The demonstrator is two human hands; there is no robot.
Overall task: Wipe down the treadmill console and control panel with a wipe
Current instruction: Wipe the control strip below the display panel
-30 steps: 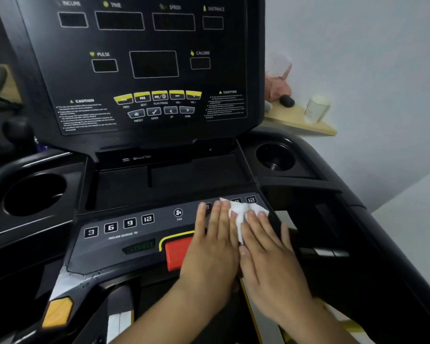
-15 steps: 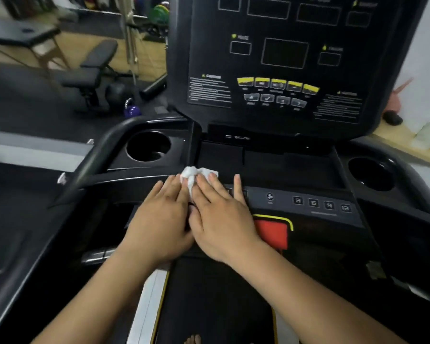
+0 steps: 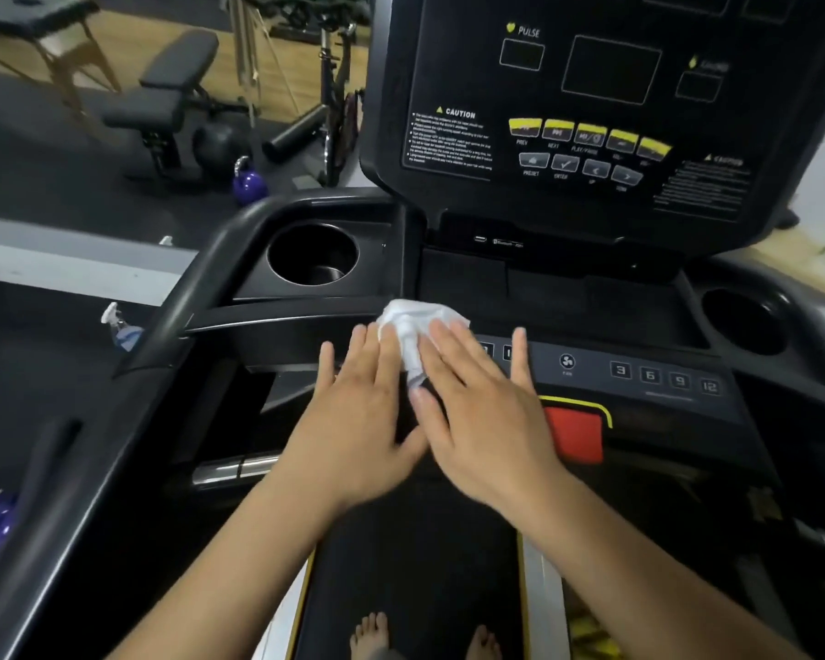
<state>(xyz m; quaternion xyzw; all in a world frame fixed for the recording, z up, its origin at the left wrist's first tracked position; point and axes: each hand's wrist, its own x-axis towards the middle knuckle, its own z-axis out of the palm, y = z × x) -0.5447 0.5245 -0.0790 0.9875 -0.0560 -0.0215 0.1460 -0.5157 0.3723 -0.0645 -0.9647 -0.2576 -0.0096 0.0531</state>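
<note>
The black treadmill console [image 3: 591, 111] rises at the upper right, with yellow and grey buttons and dark displays. Below it runs the control panel [image 3: 639, 378] with number keys, a fan key and a red stop button [image 3: 575, 433]. A crumpled white wipe [image 3: 413, 326] lies on the panel's left end. My left hand [image 3: 358, 421] and my right hand [image 3: 482, 412] lie flat side by side, fingers spread, pressing the wipe down under their fingertips. The panel's left keys are mostly hidden under my hands.
Round cup holders sit left [image 3: 313, 254] and right [image 3: 744, 321] of the tray. A black handrail [image 3: 187, 297] curves down the left side. Beyond it stand a weight bench [image 3: 163, 97], a purple kettlebell [image 3: 248, 183] and a spray bottle [image 3: 120, 326] on the floor. My bare feet [image 3: 425, 635] stand on the belt.
Both hands slid the wipe from the panel's right end, over the red button, to its left end. In the last half second they stayed there, the view shifting closer.
</note>
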